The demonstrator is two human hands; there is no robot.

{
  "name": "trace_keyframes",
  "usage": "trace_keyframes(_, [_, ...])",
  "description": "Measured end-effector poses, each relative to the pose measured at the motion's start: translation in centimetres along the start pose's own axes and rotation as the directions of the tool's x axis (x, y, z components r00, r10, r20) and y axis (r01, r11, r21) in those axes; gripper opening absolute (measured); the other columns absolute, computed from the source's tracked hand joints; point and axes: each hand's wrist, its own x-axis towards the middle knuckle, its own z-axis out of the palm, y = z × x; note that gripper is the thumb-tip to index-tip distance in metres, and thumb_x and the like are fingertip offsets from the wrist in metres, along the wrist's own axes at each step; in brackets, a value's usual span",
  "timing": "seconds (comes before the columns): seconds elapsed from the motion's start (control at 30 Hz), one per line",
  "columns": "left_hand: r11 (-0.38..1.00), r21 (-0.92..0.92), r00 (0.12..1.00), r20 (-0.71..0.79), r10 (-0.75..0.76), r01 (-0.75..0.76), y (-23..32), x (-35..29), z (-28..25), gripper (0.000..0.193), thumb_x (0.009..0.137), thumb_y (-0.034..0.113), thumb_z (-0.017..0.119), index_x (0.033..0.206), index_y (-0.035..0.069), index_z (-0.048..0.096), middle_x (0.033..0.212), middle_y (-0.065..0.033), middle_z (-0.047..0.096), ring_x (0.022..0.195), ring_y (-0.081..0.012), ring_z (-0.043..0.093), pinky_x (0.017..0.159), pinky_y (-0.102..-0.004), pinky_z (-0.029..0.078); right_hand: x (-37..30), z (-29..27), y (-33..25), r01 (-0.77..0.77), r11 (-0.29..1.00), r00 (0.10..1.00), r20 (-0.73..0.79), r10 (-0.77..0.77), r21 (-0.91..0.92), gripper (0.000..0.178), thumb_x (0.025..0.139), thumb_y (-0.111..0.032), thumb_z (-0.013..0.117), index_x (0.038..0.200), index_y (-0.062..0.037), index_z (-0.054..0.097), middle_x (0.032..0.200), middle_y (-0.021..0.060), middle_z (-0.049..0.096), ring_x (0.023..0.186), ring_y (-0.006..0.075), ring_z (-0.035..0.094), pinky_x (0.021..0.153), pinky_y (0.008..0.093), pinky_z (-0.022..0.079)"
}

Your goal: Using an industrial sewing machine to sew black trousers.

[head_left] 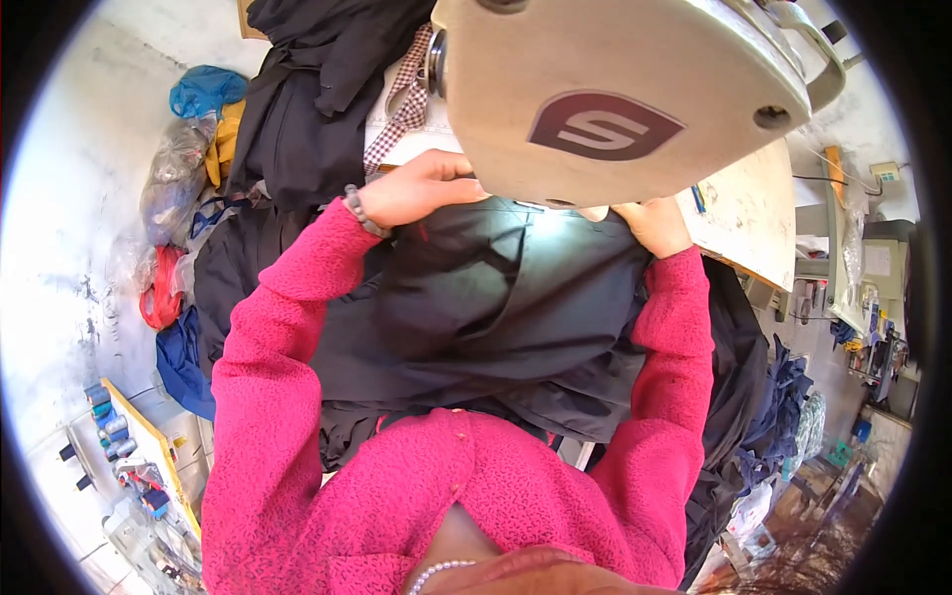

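Dark cloth, smooth and folded, spreads across the sewing table and over my lap. My left hand holds its far edge just left of the sewing machine head; the fingertips go partly out of sight behind the machine. On the other side, my right hand grips the same cloth close under the machine, its fingers mostly covered by the head. A bright lamp glow falls on the cloth between my hands. The machine's body hides the needle and presser foot.
More dark cloth is heaped at the far left, next to a checked strip. Plastic bags hang along the left wall. Thread spools stand at lower left. The pale tabletop reaches right, with shelving beyond.
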Motion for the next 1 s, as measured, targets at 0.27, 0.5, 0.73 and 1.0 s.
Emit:
trace_keyframes(0.27, [0.995, 0.070, 0.988, -0.131, 0.076, -0.068, -0.9, -0.3, 0.9, 0.028, 0.088, 0.009, 0.052, 0.113, -0.002, 0.057, 0.106, -0.0022, 0.060, 0.095, -0.0075, 0.053, 0.084, -0.0232, 0.043, -0.1, 2.2, -7.1, 0.060, 0.984, 0.988, 0.134, -0.083, 0.170, 0.022, 0.082, -0.018, 0.060, 0.094, 0.0006, 0.059, 0.078, 0.0086, 0.063, 0.070, 0.0154, 0.059, 0.066, 0.0292, 0.045])
trace_keyframes(0.5, [0.996, -0.094, 0.979, -0.200, -0.026, 0.008, -2.3, 0.9, 0.5, 0.032, 0.087, 0.009, 0.055, 0.116, -0.003, 0.054, 0.110, -0.0045, 0.059, 0.099, -0.0120, 0.053, 0.088, -0.0267, 0.042, 0.7, 3.5, -6.0, 0.156, 0.891, 0.987, -0.046, -0.151, 0.427, 0.018, 0.081, -0.014, 0.059, 0.089, 0.0014, 0.062, 0.073, 0.0012, 0.062, 0.070, 0.0064, 0.054, 0.067, 0.0247, 0.044])
trace_keyframes(0.73, [0.988, -0.131, 0.977, -0.207, 0.053, -0.081, -4.3, 1.7, -0.1, 0.035, 0.085, 0.006, 0.057, 0.118, -0.002, 0.052, 0.114, -0.0066, 0.057, 0.104, -0.0136, 0.050, 0.090, -0.0285, 0.041, 1.3, 3.7, -3.9, 0.100, 0.919, 0.992, 0.038, -0.123, 0.380, 0.018, 0.083, -0.014, 0.058, 0.090, 0.0014, 0.062, 0.077, 0.0022, 0.063, 0.071, 0.0058, 0.055, 0.068, 0.0243, 0.044])
trace_keyframes(1.0, [0.984, -0.175, 0.982, -0.188, 0.001, -0.034, -4.2, 1.6, -0.2, 0.035, 0.087, 0.009, 0.055, 0.119, -0.003, 0.051, 0.117, -0.0068, 0.056, 0.107, -0.0138, 0.050, 0.092, -0.0280, 0.040, 0.7, 3.1, -6.1, 0.045, 0.894, 0.995, 0.057, -0.078, 0.446, 0.020, 0.084, -0.012, 0.057, 0.099, 0.0016, 0.062, 0.091, 0.0039, 0.067, 0.083, 0.0086, 0.058, 0.077, 0.0256, 0.045])
